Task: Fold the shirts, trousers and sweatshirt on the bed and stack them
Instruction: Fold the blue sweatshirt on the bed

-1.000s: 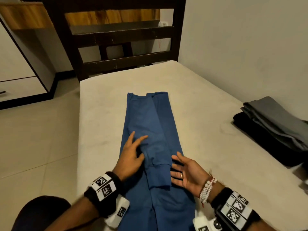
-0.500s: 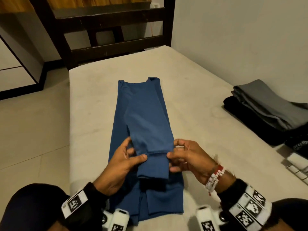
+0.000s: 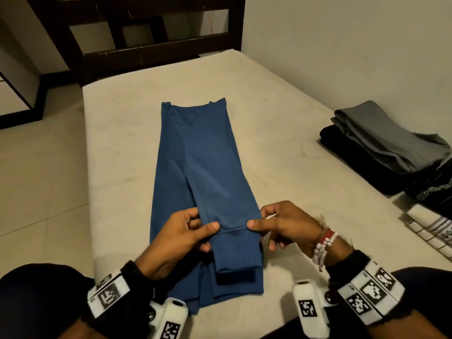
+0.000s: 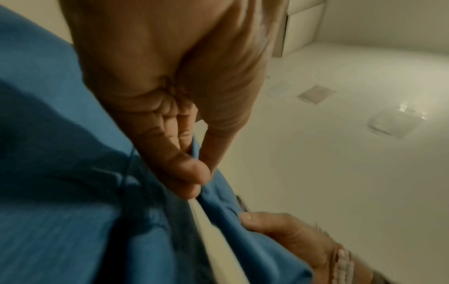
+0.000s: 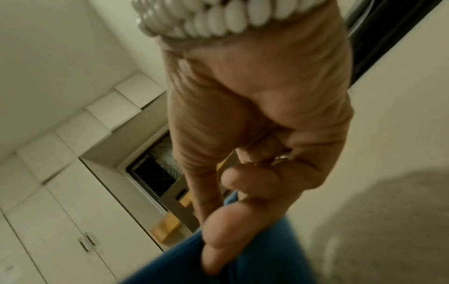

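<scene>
A blue sweatshirt (image 3: 198, 162) lies lengthwise on the beige bed (image 3: 281, 113), folded into a narrow strip with a sleeve laid down its middle. My left hand (image 3: 186, 231) pinches the sleeve's left edge just above the cuff (image 3: 234, 255), thumb on top. On the sleeve's right edge my right hand (image 3: 276, 223) pinches the same way. The left wrist view shows the blue sweatshirt (image 4: 73, 211) pinched between thumb and fingers of my left hand (image 4: 194, 163). In the right wrist view my right hand (image 5: 230, 201) holds the blue sweatshirt (image 5: 243, 265).
A stack of folded clothes lies at the bed's right side, a grey garment (image 3: 381, 135) on top of black ones (image 3: 354, 167). A patterned black and white item (image 3: 435, 223) lies near it. The dark wooden bed frame (image 3: 151, 45) stands at the far end, tiled floor (image 3: 41, 179) to the left.
Both hands went from lying flat beside the sleeve to pinching its edges near the cuff. The sleeve end has been drawn a little toward me.
</scene>
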